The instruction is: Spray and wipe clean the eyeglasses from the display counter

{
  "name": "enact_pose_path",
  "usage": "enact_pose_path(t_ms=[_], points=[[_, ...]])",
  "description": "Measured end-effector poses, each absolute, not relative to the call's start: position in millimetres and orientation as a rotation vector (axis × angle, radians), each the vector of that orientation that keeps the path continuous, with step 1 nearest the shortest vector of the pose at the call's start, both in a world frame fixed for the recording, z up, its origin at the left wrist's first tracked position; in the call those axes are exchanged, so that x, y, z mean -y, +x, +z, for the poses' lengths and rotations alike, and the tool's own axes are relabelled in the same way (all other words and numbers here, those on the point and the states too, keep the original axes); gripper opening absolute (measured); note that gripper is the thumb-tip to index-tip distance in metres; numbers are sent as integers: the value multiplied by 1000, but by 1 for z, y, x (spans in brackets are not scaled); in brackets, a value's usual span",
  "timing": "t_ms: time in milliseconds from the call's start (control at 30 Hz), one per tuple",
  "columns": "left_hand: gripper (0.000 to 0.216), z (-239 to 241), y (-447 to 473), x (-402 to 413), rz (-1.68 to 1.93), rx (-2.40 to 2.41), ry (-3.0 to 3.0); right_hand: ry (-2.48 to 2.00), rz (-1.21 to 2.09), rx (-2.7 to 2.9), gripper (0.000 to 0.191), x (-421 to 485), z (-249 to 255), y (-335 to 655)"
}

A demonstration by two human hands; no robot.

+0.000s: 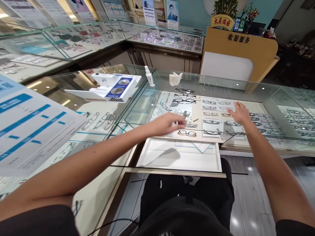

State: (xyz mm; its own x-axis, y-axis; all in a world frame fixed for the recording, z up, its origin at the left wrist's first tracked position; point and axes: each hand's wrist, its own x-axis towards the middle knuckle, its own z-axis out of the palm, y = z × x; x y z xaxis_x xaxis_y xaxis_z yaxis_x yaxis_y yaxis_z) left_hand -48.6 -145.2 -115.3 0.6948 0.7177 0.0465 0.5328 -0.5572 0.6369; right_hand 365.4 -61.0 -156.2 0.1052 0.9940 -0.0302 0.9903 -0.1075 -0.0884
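My left hand [169,123] hovers over the glass counter, above the front of the open drawer, its fingers loosely bent and a gap between thumb and fingers. Nothing shows in it. Just beside it are an eyeglass frame [187,133] and, farther back, several dark eyeglasses [184,95] in a cluster. My right hand [239,113] rests on the glass top with its fingers spread, holding nothing. Rows of eyeglasses [211,122] on white cards lie below the glass near it. The white drawer [157,157] is pulled out toward my lap.
On the counter stand a spray bottle [149,77], a crumpled pale cloth [175,79] and an opened white-and-blue box [120,88]. A printed sheet [36,127] is at left. Showcases [162,37] and a wooden cashier desk [226,55] are behind.
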Motion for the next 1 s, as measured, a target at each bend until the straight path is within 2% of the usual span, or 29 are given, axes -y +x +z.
enact_pose_path(t_ms=[100, 300, 567, 800, 1000], points=[[29, -125, -103, 106, 566, -1403, 2312, -2298, 128, 2061, 89, 59, -153, 368], [8, -157, -174, 76, 811, -2047, 2049, -2288, 98, 2042, 73, 41, -133, 340], [8, -174, -179, 69, 901, -2190, 2014, -1534, 69, 2549, 43, 6, -118, 200], [8, -180, -182, 65, 899, -2219, 2011, -1509, 90, 2777, 22, -25, -116, 150], [7, -181, -181, 64, 898, -2146, 2054, -1557, 66, 2803, 15, -38, -115, 147]])
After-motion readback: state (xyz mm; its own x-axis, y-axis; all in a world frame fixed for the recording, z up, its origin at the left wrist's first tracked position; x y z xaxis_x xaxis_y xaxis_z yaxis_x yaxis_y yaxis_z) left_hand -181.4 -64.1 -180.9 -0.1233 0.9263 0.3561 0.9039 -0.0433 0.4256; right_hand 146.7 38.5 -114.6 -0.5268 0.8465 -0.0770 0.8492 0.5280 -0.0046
